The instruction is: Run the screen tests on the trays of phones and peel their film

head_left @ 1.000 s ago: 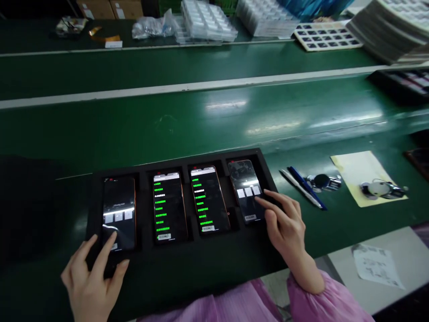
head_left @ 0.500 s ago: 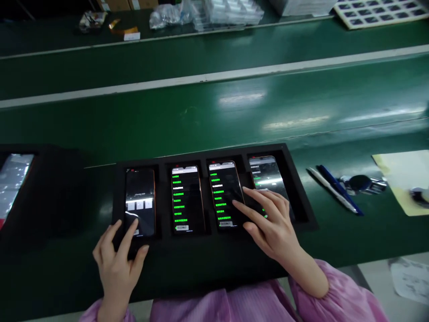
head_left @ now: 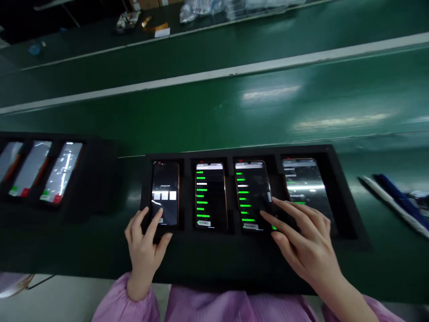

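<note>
Toward nine o'clock on the green desk point(head_left: 201, 125), a dark tray point(head_left: 87, 150) shows three phones with pale, shiny faces; two of them carry green and red labels at their lower ends. Up at eleven o'clock, on the far side, lies an orange strip point(head_left: 161, 27) beside a small white label. Between seven and eight o'clock is the left hand point(head_left: 143, 246), its grip spread, the forefinger over the lower part of the first phone point(head_left: 166, 181); whether the fingertip touches the glass, I cannot tell. This phone sits in the leftmost slot of the black tray point(head_left: 347, 192), three white squares lit across its screen. Near twelve o'clock, at the upper edge, is clear plastic packaging point(head_left: 201, 10). Just under the centre, at six o'clock, the second phone point(head_left: 211, 197) displays mostly green lines. The third phone point(head_left: 253, 188), at four o'clock, shows a similar list; over its lower right reaches the right hand point(head_left: 308, 243), grip also spread, contact unclear. Behind those fingers, around three o'clock, the fourth phone point(head_left: 303, 176) is partly hidden, glare crossing its screen. Past the tray, between three and four o'clock, a white pen point(head_left: 393, 205) lies alongside a blue pen point(head_left: 400, 195), both blurred.
</note>
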{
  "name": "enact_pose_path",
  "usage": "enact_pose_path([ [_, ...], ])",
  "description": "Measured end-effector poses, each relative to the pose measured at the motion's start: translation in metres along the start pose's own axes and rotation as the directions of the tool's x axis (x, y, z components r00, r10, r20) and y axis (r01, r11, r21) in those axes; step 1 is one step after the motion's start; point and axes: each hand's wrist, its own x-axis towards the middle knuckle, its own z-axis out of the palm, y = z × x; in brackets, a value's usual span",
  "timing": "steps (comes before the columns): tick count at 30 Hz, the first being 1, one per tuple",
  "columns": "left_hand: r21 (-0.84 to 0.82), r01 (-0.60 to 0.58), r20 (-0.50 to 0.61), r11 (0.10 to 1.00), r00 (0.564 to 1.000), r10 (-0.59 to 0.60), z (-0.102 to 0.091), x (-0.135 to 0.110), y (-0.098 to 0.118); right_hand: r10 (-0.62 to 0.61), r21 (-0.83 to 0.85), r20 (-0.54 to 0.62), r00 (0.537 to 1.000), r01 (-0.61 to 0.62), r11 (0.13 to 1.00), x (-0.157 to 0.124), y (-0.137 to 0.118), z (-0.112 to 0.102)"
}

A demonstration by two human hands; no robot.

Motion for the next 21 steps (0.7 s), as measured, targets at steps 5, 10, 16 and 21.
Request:
enact_pose_path([
  [5, 0.039, 0.004, 0.033, 0.999, 0.999, -0.006, -0.006, 0.009, 0.001, -0.001, -0.008, 0.014, 1.0, 0.001, 1.0, -0.007, 0.002, 0.008],
  [10, 0.098, -0.006, 0.062, 0.995, 0.998, 0.0, -0.009, 0.039, 0.008, 0.027, 0.03, -0.012, 1.0, -0.026, 0.999, -0.009, 0.003, 0.014],
  [16, 0.087, -0.028, 0.032, 0.996, 0.999, 0.025, -0.009, 0.05, 0.028, -0.009, 0.011, -0.049, 0.999, 0.009, 1.0, -0.007, 0.001, 0.017],
  [21, -0.007, -0.151, 0.139, 0.989, 0.979, 0.15, -0.004, 0.054, 0.062, -0.018, -0.002, -0.073, 0.997, 0.018, 1.0, -0.003, 0.001, 0.015],
])
